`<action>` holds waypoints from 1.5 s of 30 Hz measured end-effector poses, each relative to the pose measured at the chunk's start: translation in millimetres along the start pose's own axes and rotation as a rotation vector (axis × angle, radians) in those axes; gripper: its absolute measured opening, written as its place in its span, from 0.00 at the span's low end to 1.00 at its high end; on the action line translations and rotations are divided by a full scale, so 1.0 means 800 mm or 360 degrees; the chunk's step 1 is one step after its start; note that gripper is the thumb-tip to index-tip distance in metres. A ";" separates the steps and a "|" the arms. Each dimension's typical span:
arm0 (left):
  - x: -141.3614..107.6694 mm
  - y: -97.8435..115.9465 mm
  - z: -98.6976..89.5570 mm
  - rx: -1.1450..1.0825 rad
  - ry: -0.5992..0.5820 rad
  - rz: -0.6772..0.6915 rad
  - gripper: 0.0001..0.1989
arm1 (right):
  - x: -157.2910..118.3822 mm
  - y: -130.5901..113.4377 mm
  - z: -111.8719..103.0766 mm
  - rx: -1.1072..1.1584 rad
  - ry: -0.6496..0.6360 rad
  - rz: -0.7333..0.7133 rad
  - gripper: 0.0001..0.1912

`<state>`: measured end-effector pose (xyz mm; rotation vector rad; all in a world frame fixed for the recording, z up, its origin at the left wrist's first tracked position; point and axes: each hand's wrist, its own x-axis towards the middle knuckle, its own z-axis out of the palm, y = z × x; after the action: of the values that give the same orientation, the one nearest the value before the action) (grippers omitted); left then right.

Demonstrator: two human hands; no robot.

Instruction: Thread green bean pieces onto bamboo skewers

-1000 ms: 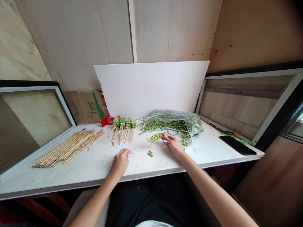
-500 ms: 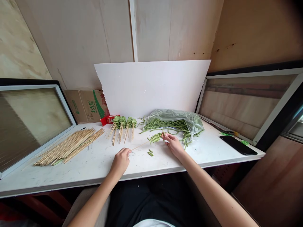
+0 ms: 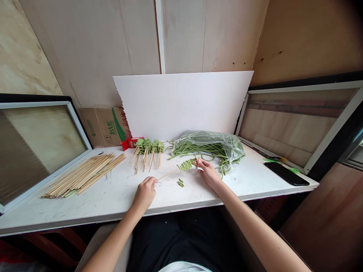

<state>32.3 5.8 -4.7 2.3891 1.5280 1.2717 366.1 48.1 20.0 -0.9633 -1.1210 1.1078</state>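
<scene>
My left hand [image 3: 145,190] pinches the bare end of a thin bamboo skewer [image 3: 168,175] above the table's front part. Cut pieces of long green bean [image 3: 186,165] sit side by side along the skewer's far part. At that far end the fingers of my right hand [image 3: 207,170] are closed round a bean piece by the tip; exactly what lies between them is partly hidden. Below the skewer, a few loose bean pieces [image 3: 180,183] lie on the white table [image 3: 204,194]. Long whole green beans [image 3: 198,149] spill from a clear plastic bag [image 3: 234,145] behind my right hand.
Left lies a big pile of bamboo skewers [image 3: 85,173]. Several filled bean skewers [image 3: 146,145] rest at the back by a red packet [image 3: 132,142] and a cardboard box [image 3: 103,126]. A black phone [image 3: 286,173] lies right. A white board [image 3: 184,102] stands behind.
Both hands hold nearly the same position on the skewer. The whole view has shifted very slightly; nothing else has visibly moved.
</scene>
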 end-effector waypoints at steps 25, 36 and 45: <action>0.000 0.003 -0.002 0.0005 -0.0021 -0.0037 0.16 | 0.004 0.003 -0.003 -0.0135 0.0016 -0.0077 0.25; -0.001 0.001 -0.003 0.0072 -0.0044 -0.0060 0.16 | -0.002 -0.006 0.004 -0.0486 0.0197 -0.0355 0.26; -0.001 0.002 -0.002 0.0098 -0.0036 -0.0039 0.16 | -0.006 -0.009 0.009 -0.0512 0.0214 -0.0376 0.24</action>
<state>31.9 3.8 -3.3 2.4047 1.6082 1.2059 360.2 42.3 27.4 -1.1038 -1.2884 0.6741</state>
